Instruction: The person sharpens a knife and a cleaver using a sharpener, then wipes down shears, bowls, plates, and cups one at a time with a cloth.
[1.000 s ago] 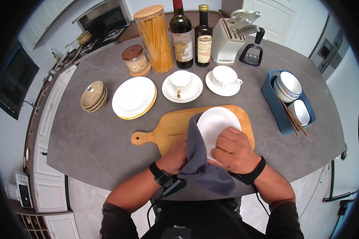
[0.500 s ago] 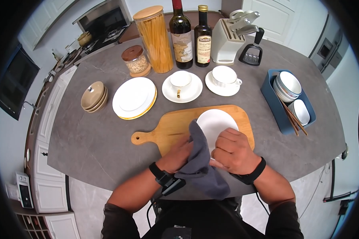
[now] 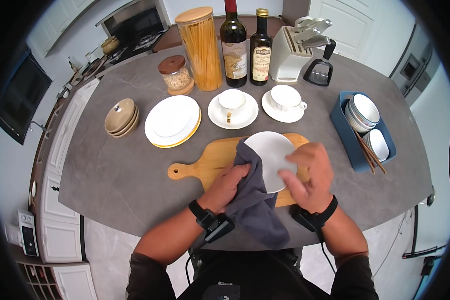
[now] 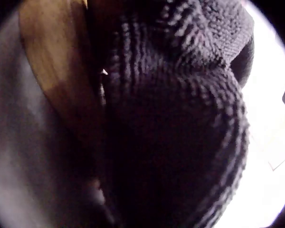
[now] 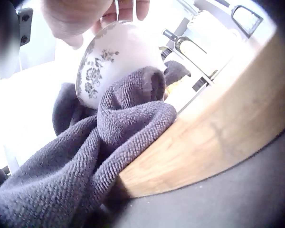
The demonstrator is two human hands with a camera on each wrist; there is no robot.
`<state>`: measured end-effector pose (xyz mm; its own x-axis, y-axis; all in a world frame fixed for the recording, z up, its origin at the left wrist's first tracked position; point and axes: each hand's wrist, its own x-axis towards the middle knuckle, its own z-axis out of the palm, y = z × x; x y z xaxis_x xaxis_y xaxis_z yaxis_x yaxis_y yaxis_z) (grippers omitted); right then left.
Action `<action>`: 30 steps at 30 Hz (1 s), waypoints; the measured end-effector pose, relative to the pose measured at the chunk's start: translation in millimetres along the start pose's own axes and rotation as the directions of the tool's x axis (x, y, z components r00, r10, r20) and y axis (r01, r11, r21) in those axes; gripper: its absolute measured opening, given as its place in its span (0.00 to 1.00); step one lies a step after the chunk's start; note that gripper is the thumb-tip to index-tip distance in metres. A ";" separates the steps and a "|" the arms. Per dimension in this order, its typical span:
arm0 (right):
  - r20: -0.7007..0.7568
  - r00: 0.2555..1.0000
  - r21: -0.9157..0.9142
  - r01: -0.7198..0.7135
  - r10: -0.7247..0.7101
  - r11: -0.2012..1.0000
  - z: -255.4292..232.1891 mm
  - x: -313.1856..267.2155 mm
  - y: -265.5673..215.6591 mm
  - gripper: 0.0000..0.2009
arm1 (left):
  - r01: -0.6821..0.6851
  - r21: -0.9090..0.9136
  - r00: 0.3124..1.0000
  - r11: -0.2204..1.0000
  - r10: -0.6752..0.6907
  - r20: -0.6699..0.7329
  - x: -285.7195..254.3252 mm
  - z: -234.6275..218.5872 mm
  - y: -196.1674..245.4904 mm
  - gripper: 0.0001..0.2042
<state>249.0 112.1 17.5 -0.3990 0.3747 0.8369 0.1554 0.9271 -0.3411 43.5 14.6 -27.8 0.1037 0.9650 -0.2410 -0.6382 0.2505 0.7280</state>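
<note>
A white bowl [image 3: 271, 159], tilted, is held above the wooden cutting board [image 3: 212, 159]; the right wrist view shows a floral pattern on the bowl's outside [image 5: 97, 71]. The left hand [image 3: 225, 189] grips the bowl's left side through a dark grey cloth [image 3: 257, 215], which hangs down over the board's front edge. At the bowl's right side, the right hand [image 3: 312, 177] has its fingers apart and bent loosely, slightly blurred, not wrapped round the rim. In the left wrist view the cloth [image 4: 171, 118] fills most of the picture and hides the fingers.
Beyond the board stand two cups on saucers [image 3: 233, 122], with stacked white plates [image 3: 172, 120] and brown bowls [image 3: 121, 117] to the left. A blue basket [image 3: 342, 125] holds bowls and chopsticks at right. Jars, bottles [image 3: 235, 55] and a knife block [image 3: 287, 60] line the back.
The right hand has let go of the bowl's near right part and its fingers have spread. The bowl has tipped, its inside showing more. The view has shifted slightly.
</note>
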 end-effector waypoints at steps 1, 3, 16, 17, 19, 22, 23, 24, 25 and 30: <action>-0.001 1.000 -0.001 0.003 -0.003 1.000 2.3 0.0 0.7 0.15 | -0.003 0.001 1.000 1.000 0.003 0.002 -0.7 3.6 1.5 0.21; -0.092 0.960 -0.019 -0.266 0.263 0.964 7.3 1.3 0.1 0.14 | -0.055 0.100 0.993 0.993 0.065 -0.099 -1.5 11.9 2.3 0.20; 0.402 0.758 -0.237 -0.457 0.514 0.858 0.9 -4.1 -4.9 0.16 | -0.264 0.633 0.916 0.728 0.394 -0.071 6.6 -7.1 -14.8 0.16; 0.401 0.761 -0.240 -0.449 0.509 0.861 1.3 -1.9 -8.9 0.16 | -0.251 0.650 0.920 0.717 0.386 -0.071 5.8 -7.0 -14.0 0.16; 0.316 0.837 -0.384 -0.317 0.446 0.867 1.4 1.5 -16.0 0.13 | -0.245 0.666 0.922 0.705 0.383 -0.066 6.6 -8.1 -15.8 0.16; 0.266 0.890 -0.475 -0.213 0.370 0.854 -0.7 0.0 -16.9 0.13 | -0.332 0.653 0.891 0.680 0.454 -0.019 12.0 -17.2 -24.9 0.15; 0.265 0.892 -0.479 -0.208 0.366 0.853 -2.1 -0.4 -16.7 0.13 | -0.322 0.678 0.890 0.660 0.455 -0.020 13.7 -20.4 -27.2 0.15; 0.255 0.890 -0.499 -0.213 0.377 0.840 -4.1 -0.8 -16.5 0.13 | -0.312 0.703 0.890 0.640 0.456 -0.021 15.0 -23.4 -29.6 0.15; 0.242 0.889 -0.520 -0.220 0.389 0.826 -6.3 -1.4 -15.6 0.13 | -0.318 0.701 0.888 0.639 0.459 -0.015 11.4 -19.7 -26.3 0.15; 0.243 0.831 -0.526 -0.320 0.500 0.788 -10.2 -12.6 -0.5 0.13 | -0.396 0.825 0.687 0.404 0.727 -0.026 -16.9 15.9 0.3 0.16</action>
<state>263.2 107.0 11.5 -0.4733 0.7737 0.4211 0.7259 0.6134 -0.3112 53.8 -0.4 -13.3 -0.4121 0.8425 0.3469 0.3302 -0.2167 0.9187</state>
